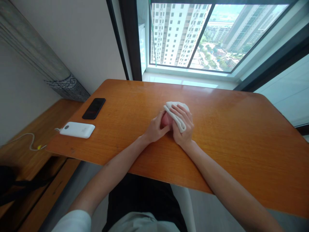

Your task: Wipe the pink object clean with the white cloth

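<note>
Over the middle of the wooden table [229, 135], my left hand [156, 128] is closed around a rounded pinkish-red object [166, 120], thumb and fingers on its left side. What kind of thing it is I cannot make out, since my hands and the cloth cover much of it. My right hand [184, 129] grips a folded white cloth [175, 104], fingers spread over its top. The cloth presses against the right side of the pinkish object, and both hands meet closely there.
A black phone [94, 108] lies at the table's left end. Nearer me, a white power bank [77, 130] has a white cable [33, 141] running off to a lower wooden surface [14, 145]. A window [188, 35] is beyond the far edge.
</note>
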A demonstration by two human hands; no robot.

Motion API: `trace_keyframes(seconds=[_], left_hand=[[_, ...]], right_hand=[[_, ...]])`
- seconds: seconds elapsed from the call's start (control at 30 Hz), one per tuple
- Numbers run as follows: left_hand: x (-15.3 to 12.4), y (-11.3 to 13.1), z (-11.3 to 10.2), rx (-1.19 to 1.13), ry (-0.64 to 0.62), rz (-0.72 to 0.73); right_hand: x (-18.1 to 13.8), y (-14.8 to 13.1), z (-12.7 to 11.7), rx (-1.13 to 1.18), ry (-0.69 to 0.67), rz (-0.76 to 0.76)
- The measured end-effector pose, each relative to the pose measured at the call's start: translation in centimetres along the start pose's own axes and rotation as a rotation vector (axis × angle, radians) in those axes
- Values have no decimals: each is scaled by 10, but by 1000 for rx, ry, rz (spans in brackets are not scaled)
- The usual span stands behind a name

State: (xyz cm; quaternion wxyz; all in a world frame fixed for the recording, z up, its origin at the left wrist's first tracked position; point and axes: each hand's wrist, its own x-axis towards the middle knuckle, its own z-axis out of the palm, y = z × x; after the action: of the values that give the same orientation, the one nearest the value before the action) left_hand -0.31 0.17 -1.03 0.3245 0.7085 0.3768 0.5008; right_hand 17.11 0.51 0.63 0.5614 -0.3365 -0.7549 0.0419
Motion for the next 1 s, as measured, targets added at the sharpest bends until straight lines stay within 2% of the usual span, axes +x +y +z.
trace_keyframes(seconds=[0.03, 0.1, 0.2, 0.27, 0.33, 0.47, 0.5, 0.57, 0.67, 0.73, 0.8, 0.9, 0.97, 1.0], left_hand=[[0, -2, 0, 0, 0, -4], [0, -1, 0, -1, 2, -4], [1, 6, -1, -4, -6, -5], [2, 9, -2, -6, -16, -12], [1, 9, -2, -13, -13, -6], [0, 0, -1, -13, -5, -13], [0, -1, 0, -10, -6, -22], [0, 0, 0, -9, 0, -25], [1, 6, 0, -17, -3, -16], [1, 8, -1, -20, -14, -11], [1, 7, -1, -21, -13, 1], [1, 0, 0, -29, -8, -15], [1, -2, 1, -41, -6, -25], [2, -1, 1, -47, -5, -23]], right_hand=[[0, -2, 0, -13, -18, -47], [1, -1, 2, -1, 6, 7], [4, 6, 5, 103, 88, 298], [5, 9, 6, 161, 97, 409], [5, 7, 4, 135, 84, 361], [2, 1, 0, -23, -16, 16], [2, 1, 0, -33, -36, -26], [2, 4, 2, -6, -5, 32], [4, 12, 4, 84, 64, 304], [3, 14, 3, 93, 76, 365], [2, 10, 0, 44, 54, 254], [1, 2, -3, -38, -40, -9], [2, 3, -2, -30, -60, -48], [2, 5, -1, -3, -33, 5]])
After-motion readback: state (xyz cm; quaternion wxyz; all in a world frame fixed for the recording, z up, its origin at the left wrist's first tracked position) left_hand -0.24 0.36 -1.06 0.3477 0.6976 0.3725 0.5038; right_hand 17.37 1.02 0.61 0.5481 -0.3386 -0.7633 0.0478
